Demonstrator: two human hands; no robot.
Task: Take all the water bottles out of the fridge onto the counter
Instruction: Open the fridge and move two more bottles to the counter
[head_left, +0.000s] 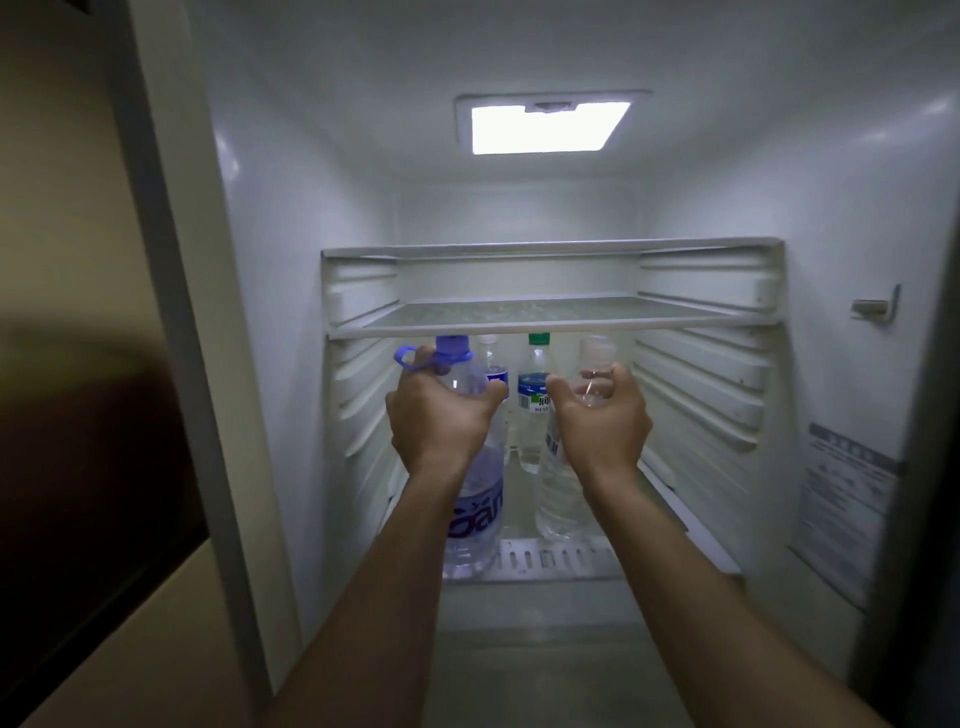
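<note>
Four water bottles stand inside the open fridge (291, 260), all on the lower shelf (550, 558) under the glass shelf (550, 314). Near left: large bottle (475, 499) w/ purple cap, purple carry loop at the neck and purple-lettered label; upright, at the shelf's front edge. Near right: clear bottle (558, 499), ribbed body, cap pale or clear, top just below the glass shelf. Far row, between the two near ones: blue-label bottle (496, 374), mostly hidden behind the large bottle, and green-cap bottle (532, 410) w/ blue-and-green label, standing upright.

Left hand (436, 415) grips the large bottle at its shoulder, fingers curled round the far side, thumb on the right side; the carry loop sticks out left of the knuckles. Right hand (605, 415) grips the clear bottle at its upper part, fingers wrapped round, seen through the plastic; thumb toward the green-cap bottle. Both forearms reach in from the near edge.

Surroundings: interior lamp (550, 127) lit in the fridge ceiling; a second, thinner shelf rail above the glass shelf; ribbed side walls w/ shelf slots; small bracket (875, 306) and printed sticker (844, 499) on the right wall. Vent slots run along the lower shelf's front strip. Left of the fridge: beige wall, dark blurred area.
</note>
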